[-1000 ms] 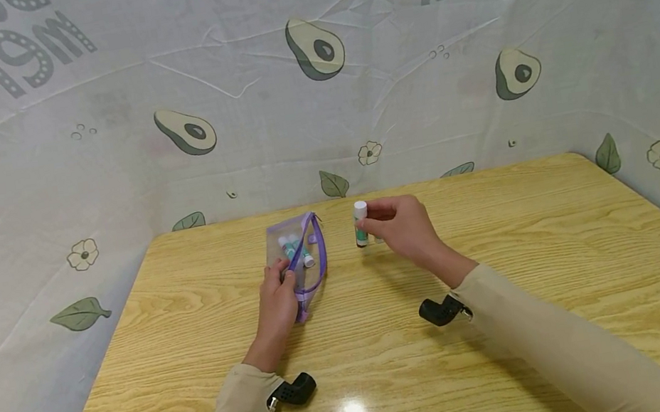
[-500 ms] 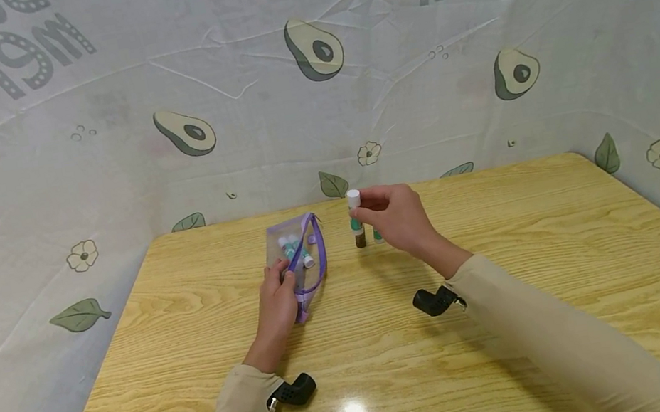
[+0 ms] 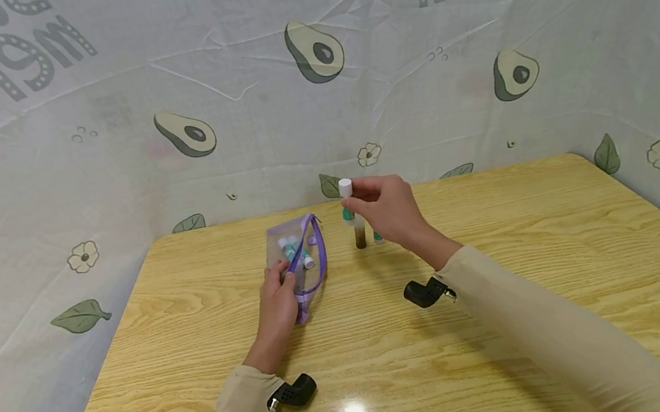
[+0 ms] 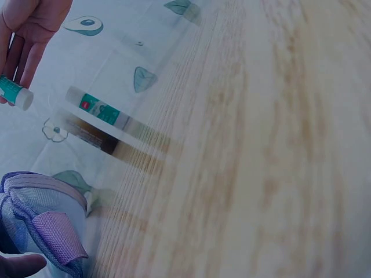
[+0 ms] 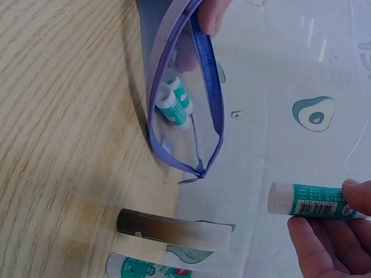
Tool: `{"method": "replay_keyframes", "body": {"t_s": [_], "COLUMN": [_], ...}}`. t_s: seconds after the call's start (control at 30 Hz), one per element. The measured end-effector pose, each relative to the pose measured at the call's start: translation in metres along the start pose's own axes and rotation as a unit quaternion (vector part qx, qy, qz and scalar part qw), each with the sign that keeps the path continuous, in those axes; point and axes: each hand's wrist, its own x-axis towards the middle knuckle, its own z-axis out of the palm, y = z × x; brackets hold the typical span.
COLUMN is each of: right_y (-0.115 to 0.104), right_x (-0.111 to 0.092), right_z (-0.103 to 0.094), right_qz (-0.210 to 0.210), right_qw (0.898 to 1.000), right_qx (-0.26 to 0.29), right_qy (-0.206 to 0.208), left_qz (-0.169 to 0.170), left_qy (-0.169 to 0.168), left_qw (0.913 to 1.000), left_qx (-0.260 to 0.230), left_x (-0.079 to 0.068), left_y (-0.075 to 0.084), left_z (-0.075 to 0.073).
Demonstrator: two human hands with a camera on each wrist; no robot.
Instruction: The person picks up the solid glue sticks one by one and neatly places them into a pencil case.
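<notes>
My right hand point(image 3: 394, 209) pinches a white-capped glue stick point(image 3: 345, 189) with a teal label, upright and raised above the table. Under it stands a clear tube with a dark brown lower part point(image 3: 360, 237). A second teal-labelled glue stick point(image 5: 145, 267) stands beside that tube, partly hidden by my right hand in the head view. My left hand point(image 3: 278, 308) grips the zip edge of a see-through mesh pouch point(image 3: 322, 254) with purple trim. The pouch's mouth gapes toward the right. Glue sticks point(image 5: 174, 107) lie inside it, seen through the opening in the right wrist view.
All of this is on a wood-grain table point(image 3: 200, 370). Behind it hangs a pale cloth point(image 3: 272, 165) printed with avocados and leaves. A black camera mount point(image 3: 294, 390) sits at the left wrist, another mount point(image 3: 426, 293) at the right.
My right hand has lifted the glue stick up and a little to the left, uncovering the brown tube and the other stick. The left hand and pouch have stayed put.
</notes>
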Motion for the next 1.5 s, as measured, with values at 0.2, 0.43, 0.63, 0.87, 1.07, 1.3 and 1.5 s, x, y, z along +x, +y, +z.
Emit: {"method": "replay_keyframes", "body": {"t_s": [0.2, 0.43, 0.63, 0.87, 1.07, 1.3, 1.5], "right_y": [-0.003, -0.003, -0.005, -0.011, -0.016, -0.018, -0.017], "right_x": [0.004, 0.008, 0.013, 0.017, 0.02, 0.024, 0.026], "right_z": [0.003, 0.005, 0.007, 0.01, 0.013, 0.019, 0.025], "right_qz": [-0.003, -0.018, -0.018, -0.03, -0.035, -0.028, -0.03], "right_qw": [1.0, 1.0, 1.0, 0.999, 0.999, 0.999, 0.999], "right_qx": [-0.006, -0.004, 0.002, 0.005, 0.008, 0.013, 0.011], "right_qy": [0.005, 0.009, 0.01, 0.012, 0.013, 0.016, 0.024], "left_qz": [0.002, -0.004, -0.002, 0.002, 0.002, -0.007, -0.008], "left_qy": [0.007, 0.005, 0.004, 0.003, 0.0, 0.0, 0.001], "left_qw": [1.0, 0.9999, 0.9999, 0.9999, 0.9999, 0.9999, 0.9999], "left_qx": [0.001, 0.009, 0.013, 0.017, 0.016, 0.008, 0.006], "left_x": [0.0, 0.001, 0.002, 0.002, 0.002, 0.002, 0.001], "left_y": [0.001, 0.0, 0.0, 0.002, 0.001, 0.0, -0.001], "left_z": [0.0, 0.0, 0.0, 0.001, 0.0, -0.001, -0.001]}}
